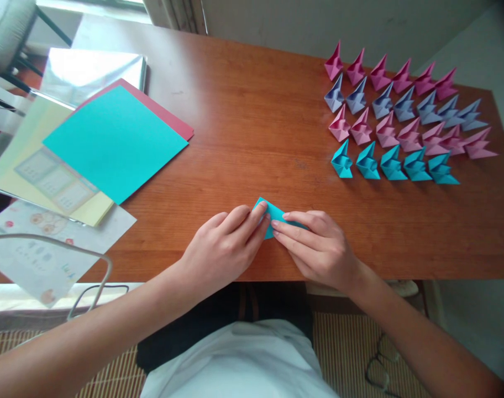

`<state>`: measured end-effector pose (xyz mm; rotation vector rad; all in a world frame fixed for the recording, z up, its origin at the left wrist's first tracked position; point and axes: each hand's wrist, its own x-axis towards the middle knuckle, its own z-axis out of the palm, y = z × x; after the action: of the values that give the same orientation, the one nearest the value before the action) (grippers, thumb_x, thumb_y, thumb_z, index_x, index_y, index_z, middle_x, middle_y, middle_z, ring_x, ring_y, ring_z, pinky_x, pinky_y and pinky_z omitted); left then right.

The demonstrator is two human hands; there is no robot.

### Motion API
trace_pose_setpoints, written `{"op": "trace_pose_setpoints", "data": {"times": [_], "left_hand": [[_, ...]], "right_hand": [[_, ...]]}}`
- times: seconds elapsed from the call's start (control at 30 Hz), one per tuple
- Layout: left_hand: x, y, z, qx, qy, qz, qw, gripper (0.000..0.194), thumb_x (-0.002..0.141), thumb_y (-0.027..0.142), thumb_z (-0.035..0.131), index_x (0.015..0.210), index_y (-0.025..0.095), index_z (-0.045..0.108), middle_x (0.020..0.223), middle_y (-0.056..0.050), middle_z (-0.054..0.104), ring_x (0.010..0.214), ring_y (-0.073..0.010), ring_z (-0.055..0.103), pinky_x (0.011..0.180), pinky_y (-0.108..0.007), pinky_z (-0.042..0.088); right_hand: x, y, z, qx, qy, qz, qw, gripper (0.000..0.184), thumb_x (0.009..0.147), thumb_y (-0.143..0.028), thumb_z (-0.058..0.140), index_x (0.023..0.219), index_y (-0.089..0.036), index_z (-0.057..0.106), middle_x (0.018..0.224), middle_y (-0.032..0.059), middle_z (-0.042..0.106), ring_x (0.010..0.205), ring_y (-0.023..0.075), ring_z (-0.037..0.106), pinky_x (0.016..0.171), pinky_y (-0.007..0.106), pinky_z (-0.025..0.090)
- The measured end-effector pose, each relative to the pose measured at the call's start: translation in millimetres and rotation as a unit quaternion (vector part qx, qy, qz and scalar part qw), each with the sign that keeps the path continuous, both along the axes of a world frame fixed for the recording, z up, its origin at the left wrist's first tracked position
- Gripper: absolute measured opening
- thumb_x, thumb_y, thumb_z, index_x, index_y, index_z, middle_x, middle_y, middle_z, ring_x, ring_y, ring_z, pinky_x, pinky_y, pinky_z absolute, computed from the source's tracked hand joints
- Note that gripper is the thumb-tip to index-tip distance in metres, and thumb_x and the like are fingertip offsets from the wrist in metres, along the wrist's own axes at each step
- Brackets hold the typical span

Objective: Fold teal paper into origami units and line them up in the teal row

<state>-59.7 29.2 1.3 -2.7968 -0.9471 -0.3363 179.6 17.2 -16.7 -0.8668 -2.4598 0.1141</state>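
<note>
Near the front edge of the table, a small folded piece of turquoise paper (276, 212) lies between my two hands. My left hand (225, 243) grips its left side, with the fingertips pressed on the top of it. From the other side, my right hand (320, 243) pinches the right part, fingers close together. The fingers of both hands cover much of the paper, so its exact folded shape is partly hidden.
Rows of folded paper figures in pink, lavender and turquoise (393, 163) stand at the right. At the left lie a turquoise sheet (119, 138), red paper (164, 113), yellow paper (11, 149) and a printed sheet (48, 265). A pale cable (69, 246) crosses the front left.
</note>
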Motion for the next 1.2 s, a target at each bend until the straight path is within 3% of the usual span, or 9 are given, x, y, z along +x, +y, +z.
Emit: {"op": "trace_pose_setpoints", "data": {"times": [0.13,0.23,0.33,0.4,0.53,0.7,1.0,1.2], "left_hand": [[1,0,0.7,0.001,0.001,0.002,1.0,0.032,0.1,0.011,0.051,0.126,0.01,0.07,0.137,-0.013,0.069,0.101,-0.0232,0.067,0.069,-0.033,0.056],[1,0,0.3,0.004,0.005,0.003,1.0,0.034,0.101,0.011,0.048,0.127,0.01,0.07,0.137,-0.012,0.069,0.098,-0.0222,0.068,0.067,-0.033,0.055],[2,-1,0.0,0.007,0.006,0.004,1.0,0.034,0.101,0.011,0.047,0.126,0.01,0.07,0.137,-0.012,0.069,0.097,-0.0222,0.068,0.065,-0.034,0.055],[2,-1,0.3,0.012,0.008,0.012,1.0,0.033,0.1,0.011,0.05,0.125,0.009,0.07,0.136,-0.012,0.07,0.096,-0.0227,0.068,0.063,-0.035,0.054],[4,-2,1.0,0.017,0.008,0.021,1.0,0.033,0.098,0.01,0.052,0.125,0.01,0.071,0.133,-0.01,0.072,0.093,-0.0226,0.069,0.06,-0.035,0.054],[3,-3,-1.3,0.018,0.007,0.018,1.0,0.034,0.098,0.01,0.052,0.126,0.009,0.071,0.135,-0.01,0.071,0.093,-0.0221,0.069,0.06,-0.035,0.054],[2,-3,-0.3,0.022,0.007,0.014,1.0,0.033,0.097,0.01,0.054,0.126,0.009,0.07,0.134,-0.011,0.071,0.093,-0.0215,0.067,0.061,-0.035,0.053],[3,-3,1.2,0.027,0.015,0.014,0.999,0.033,0.097,0.01,0.054,0.125,0.008,0.071,0.136,-0.013,0.07,0.093,-0.0223,0.068,0.06,-0.035,0.053]], "right_hand": [[2,-1,0.4,-0.026,0.013,0.004,1.0,0.027,0.089,-0.007,0.069,0.114,-0.015,0.074,0.121,0.0047,0.078,0.113,0.0292,0.069,0.089,0.045,0.056],[0,7,7.0,-0.099,0.079,-0.007,0.992,0.024,0.091,-0.009,0.065,0.109,-0.02,0.075,0.115,0.0041,0.08,0.109,0.0257,0.07,0.09,0.043,0.057],[-9,31,19.6,-0.2,0.141,-0.093,0.965,0.02,0.097,-0.014,0.059,0.104,-0.021,0.076,0.11,0.0056,0.08,0.102,0.0204,0.072,0.091,0.036,0.056],[-18,52,28.6,-0.258,0.101,-0.16,0.948,0.016,0.096,-0.021,0.061,0.095,-0.021,0.077,0.099,0.0043,0.08,0.087,0.0175,0.071,0.077,0.031,0.053],[-36,91,41.1,-0.331,-0.067,-0.168,0.926,0.017,0.087,-0.033,0.072,0.077,-0.02,0.076,0.078,0.0009,0.075,0.072,0.0156,0.065,0.063,0.028,0.04],[-43,110,45.6,-0.355,-0.145,-0.152,0.911,0.018,0.084,-0.038,0.073,0.076,-0.022,0.076,0.072,-0.0012,0.073,0.066,0.0131,0.061,0.057,0.028,0.031],[-51,114,60.5,-0.339,-0.254,-0.17,0.89,0.023,0.087,-0.042,0.072,0.082,-0.021,0.077,0.08,0.0028,0.075,0.069,0.0154,0.061,0.056,0.029,0.028],[-45,120,56.9,-0.329,-0.274,-0.127,0.895,0.024,0.087,-0.042,0.073,0.075,-0.021,0.076,0.07,0.003,0.07,0.061,0.014,0.056,0.055,0.03,0.027]]}}
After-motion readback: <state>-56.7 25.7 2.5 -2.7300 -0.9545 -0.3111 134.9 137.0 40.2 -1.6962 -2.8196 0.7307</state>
